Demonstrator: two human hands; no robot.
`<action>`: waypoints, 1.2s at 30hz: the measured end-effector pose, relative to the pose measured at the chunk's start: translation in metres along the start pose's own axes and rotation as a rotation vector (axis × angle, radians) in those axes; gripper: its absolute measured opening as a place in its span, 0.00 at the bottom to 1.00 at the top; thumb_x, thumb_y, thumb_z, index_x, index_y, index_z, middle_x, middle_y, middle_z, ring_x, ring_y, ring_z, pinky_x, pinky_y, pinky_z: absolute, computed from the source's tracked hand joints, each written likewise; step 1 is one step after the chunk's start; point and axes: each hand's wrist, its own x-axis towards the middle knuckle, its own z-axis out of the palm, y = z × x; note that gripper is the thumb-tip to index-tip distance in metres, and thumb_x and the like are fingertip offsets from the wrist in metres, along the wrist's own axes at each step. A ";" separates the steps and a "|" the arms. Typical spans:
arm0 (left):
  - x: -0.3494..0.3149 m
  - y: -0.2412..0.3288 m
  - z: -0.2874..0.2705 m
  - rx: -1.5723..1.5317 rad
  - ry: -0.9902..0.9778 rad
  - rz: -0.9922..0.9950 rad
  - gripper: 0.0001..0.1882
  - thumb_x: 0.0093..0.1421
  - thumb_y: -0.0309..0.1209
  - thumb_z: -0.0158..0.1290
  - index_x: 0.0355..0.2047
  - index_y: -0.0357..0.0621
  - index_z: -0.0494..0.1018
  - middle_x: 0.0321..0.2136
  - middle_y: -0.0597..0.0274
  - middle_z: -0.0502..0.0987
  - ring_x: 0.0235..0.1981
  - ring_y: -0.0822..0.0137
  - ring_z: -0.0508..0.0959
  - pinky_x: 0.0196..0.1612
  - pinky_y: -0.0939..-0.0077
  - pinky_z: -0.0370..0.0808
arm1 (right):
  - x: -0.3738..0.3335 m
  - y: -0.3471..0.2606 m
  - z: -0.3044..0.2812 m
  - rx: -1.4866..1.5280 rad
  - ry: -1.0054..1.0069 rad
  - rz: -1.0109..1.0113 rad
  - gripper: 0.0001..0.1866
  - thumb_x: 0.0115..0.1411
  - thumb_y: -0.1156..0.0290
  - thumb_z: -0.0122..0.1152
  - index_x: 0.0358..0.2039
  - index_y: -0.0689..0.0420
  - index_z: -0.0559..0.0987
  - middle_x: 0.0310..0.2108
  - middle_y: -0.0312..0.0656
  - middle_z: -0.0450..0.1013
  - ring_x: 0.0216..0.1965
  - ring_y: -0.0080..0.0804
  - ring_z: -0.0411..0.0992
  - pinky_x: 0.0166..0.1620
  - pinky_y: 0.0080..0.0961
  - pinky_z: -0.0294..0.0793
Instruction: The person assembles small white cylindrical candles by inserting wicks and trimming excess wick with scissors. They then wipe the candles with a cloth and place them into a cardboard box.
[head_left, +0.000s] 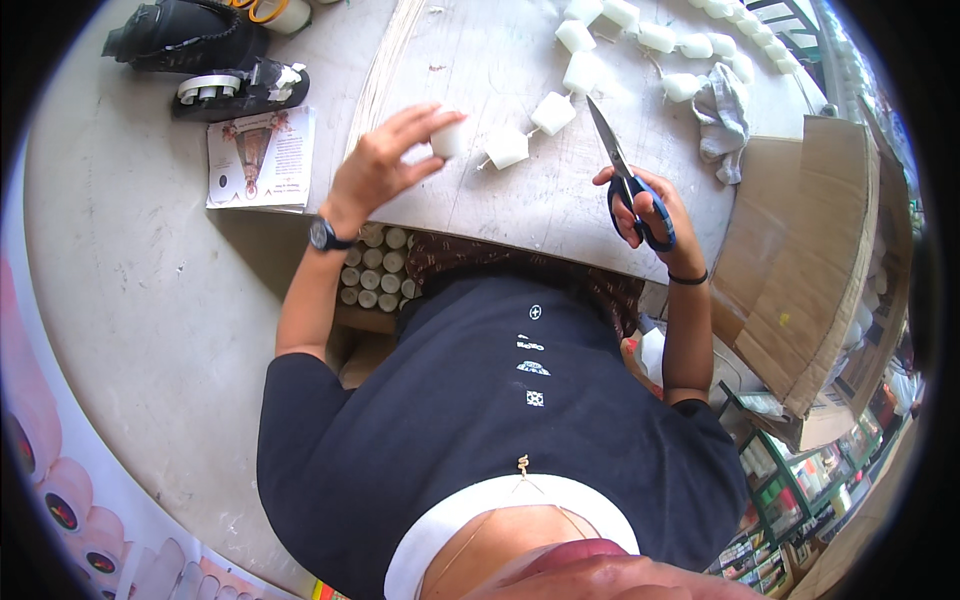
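Observation:
My left hand is raised over the table's near edge, its thumb and fingers closed round a short white candle. In my right hand is a pair of scissors with blue and black handles. Their blades point up and away and look nearly together. Just right of the held candle, another white candle lies on its side. A thin wick shows between it and the neighbouring candle. Several more white candles trail off in a curved row toward the far side.
A bundle of pale wick strands runs away across the white table. Printed sheets and a black tape dispenser lie left. A crumpled cloth and cardboard box are right. Under the table edge, several round-topped candles fill a box.

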 end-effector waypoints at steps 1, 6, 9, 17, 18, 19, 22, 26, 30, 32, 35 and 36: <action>0.012 -0.005 -0.004 0.012 0.017 0.017 0.35 0.47 0.23 0.68 0.57 0.53 0.74 0.52 0.54 0.78 0.37 0.63 0.82 0.42 0.72 0.83 | -0.002 0.002 -0.001 -0.006 0.022 -0.009 0.46 0.52 0.32 0.65 0.49 0.68 0.75 0.18 0.28 0.64 0.15 0.14 0.64 0.18 0.12 0.61; 0.065 -0.053 0.006 0.288 0.184 0.137 0.35 0.50 0.28 0.67 0.60 0.56 0.71 0.51 0.58 0.78 0.35 0.64 0.82 0.44 0.72 0.84 | -0.010 0.007 0.007 0.015 0.067 -0.032 0.37 0.58 0.42 0.66 0.50 0.66 0.75 0.19 0.29 0.65 0.15 0.15 0.65 0.19 0.13 0.63; 0.087 -0.069 0.017 0.507 0.272 0.191 0.33 0.55 0.33 0.64 0.62 0.59 0.69 0.52 0.59 0.77 0.44 0.60 0.83 0.47 0.70 0.84 | -0.013 0.011 0.008 0.012 0.087 -0.017 0.26 0.63 0.55 0.66 0.51 0.64 0.75 0.19 0.28 0.66 0.17 0.15 0.66 0.19 0.14 0.64; 0.086 -0.064 0.022 0.383 0.263 0.109 0.18 0.57 0.32 0.63 0.49 0.51 0.79 0.47 0.59 0.81 0.42 0.60 0.84 0.46 0.72 0.83 | -0.023 0.013 0.009 -0.033 0.141 -0.003 0.23 0.63 0.61 0.66 0.52 0.62 0.76 0.21 0.28 0.67 0.18 0.13 0.68 0.20 0.13 0.65; 0.091 -0.063 0.020 0.368 0.279 0.134 0.16 0.56 0.31 0.63 0.47 0.49 0.80 0.46 0.59 0.81 0.42 0.60 0.84 0.46 0.71 0.83 | -0.022 0.013 0.008 -0.034 0.146 0.003 0.23 0.63 0.61 0.66 0.52 0.62 0.75 0.21 0.28 0.67 0.18 0.13 0.68 0.20 0.13 0.65; 0.095 -0.062 0.017 0.353 0.295 0.159 0.15 0.56 0.31 0.64 0.44 0.47 0.81 0.44 0.60 0.82 0.41 0.60 0.84 0.45 0.71 0.82 | -0.021 0.013 0.007 -0.035 0.151 0.009 0.22 0.63 0.61 0.66 0.52 0.62 0.75 0.21 0.28 0.67 0.18 0.13 0.68 0.20 0.13 0.65; 0.112 -0.060 0.002 0.241 0.089 0.009 0.15 0.55 0.29 0.64 0.44 0.45 0.80 0.42 0.60 0.83 0.41 0.60 0.84 0.45 0.69 0.81 | -0.018 0.012 0.009 -0.038 0.149 0.020 0.22 0.63 0.62 0.66 0.52 0.62 0.75 0.22 0.28 0.67 0.18 0.14 0.68 0.20 0.13 0.65; 0.132 -0.048 -0.012 0.235 -0.092 -0.137 0.17 0.53 0.28 0.65 0.45 0.45 0.80 0.41 0.58 0.83 0.42 0.63 0.83 0.45 0.70 0.80 | -0.014 0.012 0.010 -0.002 0.108 0.053 0.21 0.62 0.65 0.67 0.53 0.61 0.75 0.23 0.29 0.68 0.18 0.13 0.68 0.21 0.12 0.66; 0.138 -0.049 -0.012 0.178 -0.093 -0.177 0.20 0.50 0.29 0.67 0.46 0.47 0.81 0.35 0.59 0.81 0.38 0.64 0.81 0.46 0.70 0.80 | -0.008 0.015 0.009 0.015 0.102 0.087 0.22 0.62 0.64 0.67 0.53 0.60 0.76 0.23 0.28 0.68 0.18 0.13 0.68 0.21 0.12 0.67; 0.138 -0.056 -0.010 0.160 -0.102 -0.156 0.20 0.49 0.30 0.68 0.45 0.47 0.81 0.34 0.59 0.80 0.36 0.64 0.80 0.46 0.70 0.79 | -0.005 0.016 0.008 0.013 0.114 0.109 0.22 0.62 0.64 0.67 0.52 0.60 0.76 0.23 0.28 0.68 0.18 0.13 0.68 0.21 0.12 0.67; 0.146 -0.048 -0.016 0.216 -0.203 -0.184 0.19 0.48 0.28 0.68 0.43 0.47 0.82 0.36 0.58 0.81 0.38 0.62 0.81 0.46 0.69 0.79 | 0.001 0.019 0.005 -0.020 0.148 0.110 0.22 0.62 0.62 0.67 0.52 0.60 0.76 0.22 0.28 0.68 0.19 0.14 0.68 0.22 0.13 0.67; 0.148 -0.049 -0.018 0.204 -0.213 -0.195 0.18 0.48 0.27 0.68 0.42 0.47 0.83 0.38 0.57 0.82 0.39 0.61 0.82 0.47 0.68 0.80 | 0.003 0.019 0.004 -0.017 0.146 0.110 0.22 0.62 0.62 0.67 0.52 0.60 0.76 0.22 0.28 0.68 0.19 0.14 0.68 0.22 0.13 0.67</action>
